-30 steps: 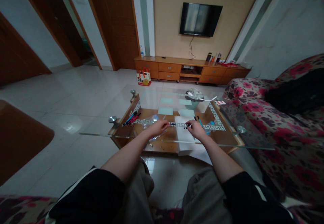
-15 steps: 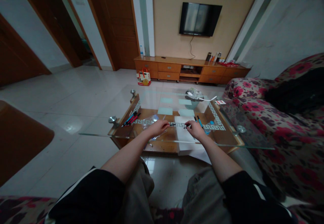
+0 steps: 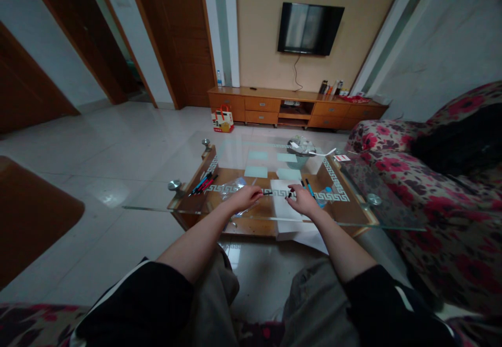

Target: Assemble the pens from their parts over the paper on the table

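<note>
My left hand (image 3: pixel 248 196) is closed round the end of a dark pen (image 3: pixel 267 193), whose tip points right over the glass table (image 3: pixel 157 209). Facing it, a short gap away, my right hand (image 3: pixel 301 199) has its fingers curled about a small black piece (image 3: pixel 289 196), which looks like a pen cap. A white sheet or box (image 3: pixel 283 208) shows beneath the right hand. Just beyond that hand lie a blue pen (image 3: pixel 309 187) and a darker one. Several blue, red and black pens (image 3: pixel 203 185) lie bunched at the table's left.
Clear plastic packaging (image 3: pixel 235 186) lies by my left hand. A blue-capped bottle (image 3: pixel 328 190) is right of the pens. Behind the table stands a filled waste basket (image 3: pixel 298 161). A flowered sofa (image 3: pixel 439 200) borders the right side, and a paper bag (image 3: pixel 223 120) stands by the cabinet (image 3: pixel 262 105).
The fingers of my right hand have spread a little and shifted slightly about the small black piece. My left hand holds the pen almost where it was.
</note>
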### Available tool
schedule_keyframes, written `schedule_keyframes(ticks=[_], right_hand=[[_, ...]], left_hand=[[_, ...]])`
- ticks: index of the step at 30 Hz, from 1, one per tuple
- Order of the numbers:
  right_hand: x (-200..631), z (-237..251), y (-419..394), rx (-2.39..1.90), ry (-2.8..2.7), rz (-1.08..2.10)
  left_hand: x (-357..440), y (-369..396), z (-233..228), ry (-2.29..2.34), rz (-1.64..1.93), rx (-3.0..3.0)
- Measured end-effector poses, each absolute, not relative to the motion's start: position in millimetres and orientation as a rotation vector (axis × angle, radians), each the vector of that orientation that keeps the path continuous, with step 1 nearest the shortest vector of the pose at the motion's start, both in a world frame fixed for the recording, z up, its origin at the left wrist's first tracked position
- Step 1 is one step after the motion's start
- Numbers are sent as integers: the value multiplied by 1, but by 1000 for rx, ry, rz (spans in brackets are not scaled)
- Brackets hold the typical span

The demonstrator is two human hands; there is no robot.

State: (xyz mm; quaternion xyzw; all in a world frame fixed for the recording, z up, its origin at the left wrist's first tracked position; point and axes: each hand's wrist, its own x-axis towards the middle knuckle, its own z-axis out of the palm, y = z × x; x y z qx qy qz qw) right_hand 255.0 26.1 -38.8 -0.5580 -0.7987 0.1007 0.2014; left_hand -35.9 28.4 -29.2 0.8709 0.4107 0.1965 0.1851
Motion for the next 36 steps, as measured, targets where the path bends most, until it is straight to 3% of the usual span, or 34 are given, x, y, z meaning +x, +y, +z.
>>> schedule_keyframes(ticks=[6, 12, 36], right_hand=[[237, -18, 14, -1409, -2129, 176], [214, -7, -1, -1208, -2318, 291], [213, -10, 4, -1190, -2481, 281]], left_hand=[[-32, 24, -23, 1116, 582, 2451], [-26, 20, -19, 1062, 640, 2482], [-24, 19, -18, 1026, 528, 2542]])
